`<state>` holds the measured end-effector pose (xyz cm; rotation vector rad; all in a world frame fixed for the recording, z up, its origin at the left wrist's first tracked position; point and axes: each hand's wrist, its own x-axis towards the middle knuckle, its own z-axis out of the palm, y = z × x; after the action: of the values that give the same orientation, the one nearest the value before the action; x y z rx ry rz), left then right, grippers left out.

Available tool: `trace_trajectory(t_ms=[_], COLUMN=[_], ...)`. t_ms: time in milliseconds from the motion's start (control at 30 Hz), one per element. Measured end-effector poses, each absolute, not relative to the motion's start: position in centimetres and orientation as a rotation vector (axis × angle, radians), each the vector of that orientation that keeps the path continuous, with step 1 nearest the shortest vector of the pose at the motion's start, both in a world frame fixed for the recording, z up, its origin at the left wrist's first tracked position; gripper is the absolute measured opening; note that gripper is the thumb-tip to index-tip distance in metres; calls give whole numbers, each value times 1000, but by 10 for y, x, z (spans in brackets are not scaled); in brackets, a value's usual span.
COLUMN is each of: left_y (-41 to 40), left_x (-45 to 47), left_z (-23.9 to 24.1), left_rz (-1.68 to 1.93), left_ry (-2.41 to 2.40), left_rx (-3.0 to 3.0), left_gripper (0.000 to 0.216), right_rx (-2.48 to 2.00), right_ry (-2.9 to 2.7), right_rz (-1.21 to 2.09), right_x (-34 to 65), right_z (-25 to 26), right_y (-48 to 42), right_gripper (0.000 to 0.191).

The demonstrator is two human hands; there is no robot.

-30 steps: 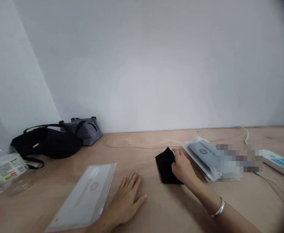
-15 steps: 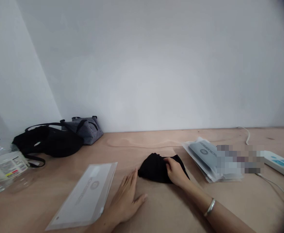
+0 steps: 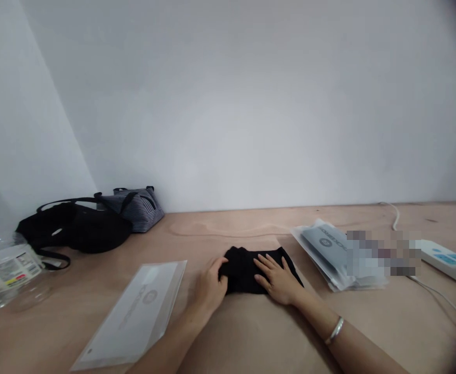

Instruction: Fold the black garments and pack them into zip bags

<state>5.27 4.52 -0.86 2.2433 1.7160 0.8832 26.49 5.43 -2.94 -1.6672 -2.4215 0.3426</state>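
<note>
A folded piece of black cloth (image 3: pixel 240 270) lies on the wooden table in front of me; its exact kind does not show. My left hand (image 3: pixel 211 286) grips its left edge between bent fingers and thumb. Flat on the cloth's right half rests my right hand (image 3: pixel 277 278), fingers spread, with a silver bangle on that wrist. To the left of my left hand lies a clear, flat zip bag (image 3: pixel 134 317) with a printed logo. A pile of similar bags (image 3: pixel 325 254) holding dark contents is to the right of the cloth.
A black bag (image 3: pixel 80 228) and a striped bag (image 3: pixel 146 208) sit at the back left by the wall. Nearer, a large clear plastic bottle (image 3: pixel 10 265) stands at the left edge. On the right are a white power strip (image 3: pixel 446 259) and a white cable (image 3: pixel 396 215).
My left hand has moved from lying flat beside the cloth to gripping its left edge. My right hand has gone from pinching the cloth to lying spread on it, and the cloth is flatter.
</note>
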Motion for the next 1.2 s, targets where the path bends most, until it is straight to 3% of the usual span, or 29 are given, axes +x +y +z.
trace_trajectory(t_ms=[133,300,467,600,867,1200], left_y=[34,31,36,39,83,83], left_x=[29,30,32,23,38,27], left_z=[-5,-9,-21,-17,8,25], left_rz=[803,697,282,75,192,427], left_ry=[1979,2153,1894,1987,2032,1824], left_rx=[2194,2623,2694,2464,2468,2513], left_gripper=[50,67,46,47,27,14], right_rx=[-1676,-1744,-1761,-1801,-1870,-1977], right_ry=[-2437,-2402,-2419,-2430,-2397,-2375], right_rz=[363,366,345,151,-124,-334], right_x=[273,281,280,280,283,278], right_z=[-27,-26,-27,-24,-12,7], right_y=[56,60,58,60,85,76], right_gripper=[54,52,52,46,48,28])
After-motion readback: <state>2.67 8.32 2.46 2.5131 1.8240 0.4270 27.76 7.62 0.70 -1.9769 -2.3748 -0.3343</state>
